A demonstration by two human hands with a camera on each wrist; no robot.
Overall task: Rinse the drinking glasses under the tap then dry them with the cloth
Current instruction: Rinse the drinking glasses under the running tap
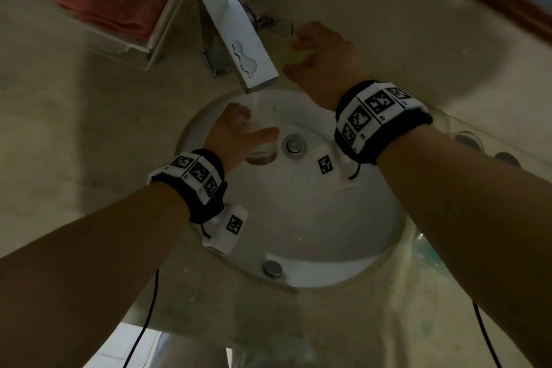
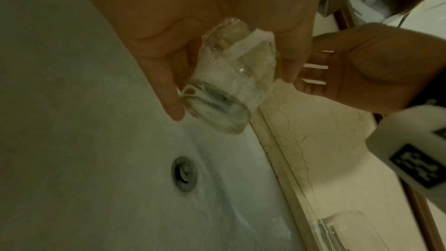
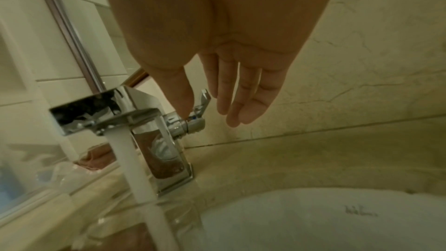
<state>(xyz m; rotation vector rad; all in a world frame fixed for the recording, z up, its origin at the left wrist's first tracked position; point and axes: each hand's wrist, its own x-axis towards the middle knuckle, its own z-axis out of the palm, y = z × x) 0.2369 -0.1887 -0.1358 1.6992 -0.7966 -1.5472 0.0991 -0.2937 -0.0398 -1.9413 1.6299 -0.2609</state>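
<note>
My left hand (image 1: 239, 134) grips a clear drinking glass (image 1: 263, 143) over the white basin, right under the running water (image 1: 257, 101) from the chrome tap (image 1: 239, 42). In the left wrist view the glass (image 2: 229, 79) lies between thumb and fingers, with water foaming inside it. My right hand (image 1: 319, 60) is behind the basin at the tap's side lever (image 1: 280, 27). In the right wrist view its fingers (image 3: 231, 94) are straight and the thumb tip touches the lever (image 3: 202, 102). A reddish cloth (image 1: 110, 0) lies folded in a clear tray at the back left.
The round white sink (image 1: 313, 233) has a chrome drain (image 1: 294, 145) in its middle and an overflow button (image 1: 272, 268) at the front. More clear glasses (image 1: 469, 140) stand on the marble counter at the right; one glass (image 2: 350, 230) shows beside the basin rim.
</note>
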